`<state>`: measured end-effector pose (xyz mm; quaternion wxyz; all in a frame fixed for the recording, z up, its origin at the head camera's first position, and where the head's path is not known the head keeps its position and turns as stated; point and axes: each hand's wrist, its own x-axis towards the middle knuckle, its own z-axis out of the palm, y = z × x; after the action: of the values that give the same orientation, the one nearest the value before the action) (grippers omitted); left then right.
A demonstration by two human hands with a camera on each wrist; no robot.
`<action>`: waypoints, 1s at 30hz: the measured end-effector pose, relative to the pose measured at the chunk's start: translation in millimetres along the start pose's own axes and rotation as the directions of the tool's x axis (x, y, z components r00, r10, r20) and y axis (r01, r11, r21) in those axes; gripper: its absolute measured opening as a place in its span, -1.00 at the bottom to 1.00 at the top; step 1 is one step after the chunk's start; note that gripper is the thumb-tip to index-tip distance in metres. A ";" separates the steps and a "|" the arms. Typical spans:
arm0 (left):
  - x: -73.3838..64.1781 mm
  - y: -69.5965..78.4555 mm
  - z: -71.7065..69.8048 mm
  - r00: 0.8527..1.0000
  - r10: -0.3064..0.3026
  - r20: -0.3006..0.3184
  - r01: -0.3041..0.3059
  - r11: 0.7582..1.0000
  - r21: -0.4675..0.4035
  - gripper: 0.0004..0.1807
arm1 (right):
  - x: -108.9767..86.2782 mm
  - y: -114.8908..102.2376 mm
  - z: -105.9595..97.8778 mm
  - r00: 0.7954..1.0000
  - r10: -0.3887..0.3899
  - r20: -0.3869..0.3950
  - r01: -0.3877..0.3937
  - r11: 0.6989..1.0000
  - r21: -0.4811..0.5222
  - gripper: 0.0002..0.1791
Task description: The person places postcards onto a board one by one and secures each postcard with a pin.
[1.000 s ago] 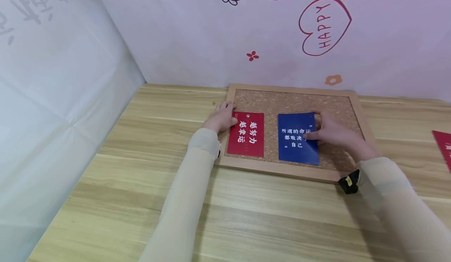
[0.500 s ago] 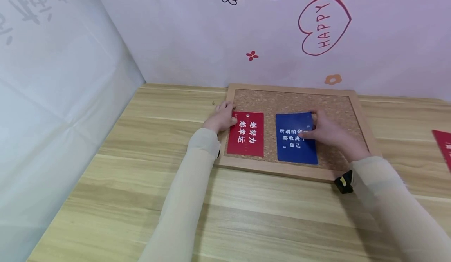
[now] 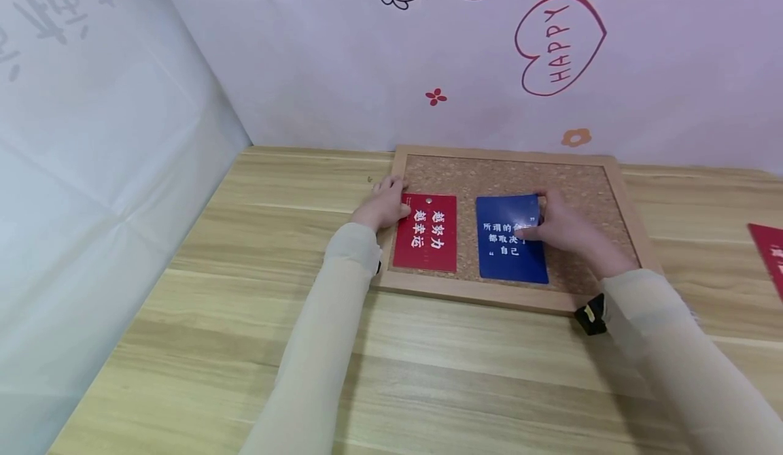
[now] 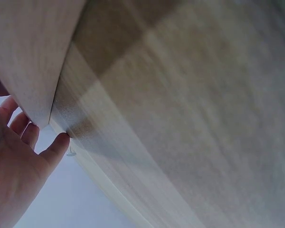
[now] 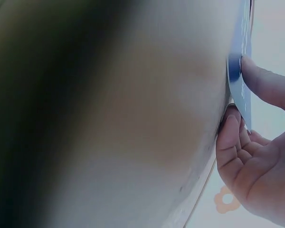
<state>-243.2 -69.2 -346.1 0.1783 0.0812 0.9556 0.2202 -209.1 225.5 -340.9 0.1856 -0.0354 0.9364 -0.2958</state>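
Note:
A wood-framed corkboard point(image 3: 446, 174) lies flat on the wooden table. On its left part sits a red card point(image 3: 426, 244) with white lettering, and a small pale pushpin point(image 3: 429, 200) shows near the top edge. My left hand point(image 3: 382, 203) grips the board's left frame, its thumb reaching the red card's edge. To the right lies a blue card point(image 3: 504, 261) with white lettering. My right hand point(image 3: 563, 224) pinches its right side, thumb on the face. In the right wrist view the fingers point(image 5: 230, 137) are curled beneath the card's lifted edge point(image 5: 244, 111).
Another red card point(image 3: 769, 254) is partly in view at the far right of the table point(image 3: 428, 373). A white printed cloth point(image 3: 336, 67) hangs behind the board, and more cloth point(image 3: 110, 169) is on the left.
My right hand has shifted slightly left with the blue card, bringing it a little closer to the pinned red card. My left hand has stayed at the frame.

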 end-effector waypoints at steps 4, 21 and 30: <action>-0.3 0.7 0.0 1.000 -0.002 -0.001 0.002 1.000 -0.006 -0.36 | 1.6 -0.3 1.4 1.000 0.017 -0.007 -0.017 1.000 0.003 0.05; -1.1 1.7 0.2 1.000 -0.008 -0.006 0.008 1.000 0.001 -0.37 | 1.6 -4.9 1.5 1.000 -0.017 0.012 0.018 0.993 -0.114 -0.04; -3.4 2.9 -1.0 1.000 -0.013 -0.001 0.013 1.000 -0.007 -0.36 | 0.4 -7.6 0.2 0.999 -0.043 0.024 0.046 0.987 -0.155 -0.05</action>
<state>-240.2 -67.8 -342.9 0.1798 0.0740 0.9554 0.2223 -209.8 219.1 -336.9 0.1853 -0.0735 0.9536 -0.2257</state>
